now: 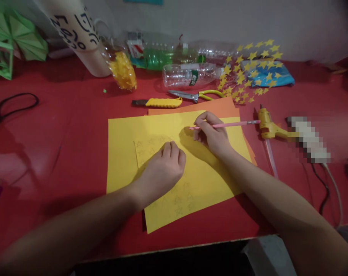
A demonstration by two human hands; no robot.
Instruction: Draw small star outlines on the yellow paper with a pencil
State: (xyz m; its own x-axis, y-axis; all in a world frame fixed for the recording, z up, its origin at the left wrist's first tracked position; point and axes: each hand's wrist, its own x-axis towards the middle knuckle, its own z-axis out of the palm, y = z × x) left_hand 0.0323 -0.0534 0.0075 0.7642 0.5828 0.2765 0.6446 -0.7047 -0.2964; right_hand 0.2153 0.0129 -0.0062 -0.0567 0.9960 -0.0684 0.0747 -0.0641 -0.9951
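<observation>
My right hand (212, 134) is closed round a pink pencil (235, 124), above yellow paper. The pencil lies nearly level, its metal-banded end pointing right. My left hand (165, 165) rests on the paper with its fingers curled together, and whatever they may hold is hidden. Under it is a yellow sheet (159, 220) bearing several rows of small stars drawn in pencil. That sheet overlaps another yellow sheet (120, 153), and orange paper (191, 108) shows from beneath at the back.
Behind the paper lie a yellow box cutter (164, 102), scissors (198, 96) and clear plastic bottles (188, 74). Several yellow stars (252, 55) stand at the back right. A yellow glue gun (267, 124) lies right. A patterned white cup (84, 42) stands at the back left.
</observation>
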